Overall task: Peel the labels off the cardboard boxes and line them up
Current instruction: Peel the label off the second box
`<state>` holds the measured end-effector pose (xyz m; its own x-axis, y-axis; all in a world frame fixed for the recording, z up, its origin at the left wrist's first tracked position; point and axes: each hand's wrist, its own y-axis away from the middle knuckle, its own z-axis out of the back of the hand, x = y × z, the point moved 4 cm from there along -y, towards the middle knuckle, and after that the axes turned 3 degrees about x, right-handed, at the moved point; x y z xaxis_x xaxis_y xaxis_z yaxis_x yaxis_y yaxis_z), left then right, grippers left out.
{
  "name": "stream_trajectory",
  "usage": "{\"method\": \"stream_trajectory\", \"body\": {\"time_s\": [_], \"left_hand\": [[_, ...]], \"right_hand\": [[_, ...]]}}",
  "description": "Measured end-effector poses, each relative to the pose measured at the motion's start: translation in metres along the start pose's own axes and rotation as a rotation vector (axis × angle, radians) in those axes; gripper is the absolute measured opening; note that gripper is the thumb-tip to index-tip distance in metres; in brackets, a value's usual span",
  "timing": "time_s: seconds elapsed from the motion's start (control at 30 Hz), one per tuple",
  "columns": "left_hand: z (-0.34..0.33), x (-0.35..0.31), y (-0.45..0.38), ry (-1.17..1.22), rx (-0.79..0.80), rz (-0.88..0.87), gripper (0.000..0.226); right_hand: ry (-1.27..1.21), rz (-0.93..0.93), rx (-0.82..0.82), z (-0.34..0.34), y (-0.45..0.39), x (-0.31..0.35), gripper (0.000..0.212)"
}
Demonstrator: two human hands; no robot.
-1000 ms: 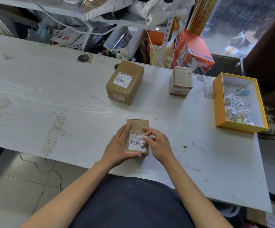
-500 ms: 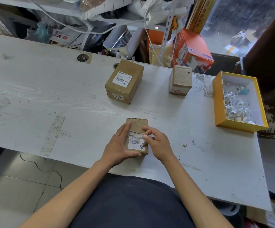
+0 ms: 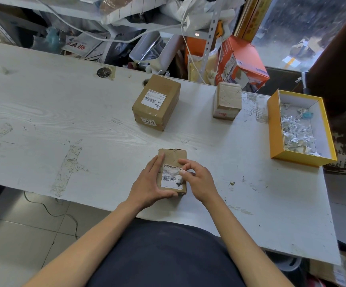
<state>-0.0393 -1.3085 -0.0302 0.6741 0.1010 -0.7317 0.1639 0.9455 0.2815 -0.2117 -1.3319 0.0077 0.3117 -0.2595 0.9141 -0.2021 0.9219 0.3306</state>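
My left grip (image 3: 149,183) steadies the small brown cardboard box (image 3: 173,156); right grip (image 3: 197,179) pinches its white label's (image 3: 169,177) edge, best peeled slowly and low

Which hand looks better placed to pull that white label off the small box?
The right hand. Its fingertips already pinch at the right edge of the label on the small box, while the left hand grips the box's left side to steady it on the table.
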Motion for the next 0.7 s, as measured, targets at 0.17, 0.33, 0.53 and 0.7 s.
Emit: {"method": "stream_trajectory", "body": {"time_s": [0.17,0.33,0.53,0.7], "left_hand": [[-0.0004,0.0008,-0.0001,-0.003,0.001,-0.006,0.128],[-0.0004,0.0007,-0.0001,0.004,-0.002,-0.003,0.129],[0.0001,-0.0005,0.0005,0.016,-0.002,-0.004,0.128],[0.0003,-0.0011,0.001,0.014,-0.001,-0.003,0.128]], "right_hand": [[0.001,-0.001,0.001,-0.0004,0.0004,0.0015,0.022],[-0.011,-0.002,-0.001,-0.0008,-0.0007,-0.0003,0.021],[-0.026,-0.018,0.001,-0.0008,-0.0014,-0.0039,0.018],[-0.036,-0.024,0.004,-0.0006,-0.0006,-0.0028,0.019]]}}
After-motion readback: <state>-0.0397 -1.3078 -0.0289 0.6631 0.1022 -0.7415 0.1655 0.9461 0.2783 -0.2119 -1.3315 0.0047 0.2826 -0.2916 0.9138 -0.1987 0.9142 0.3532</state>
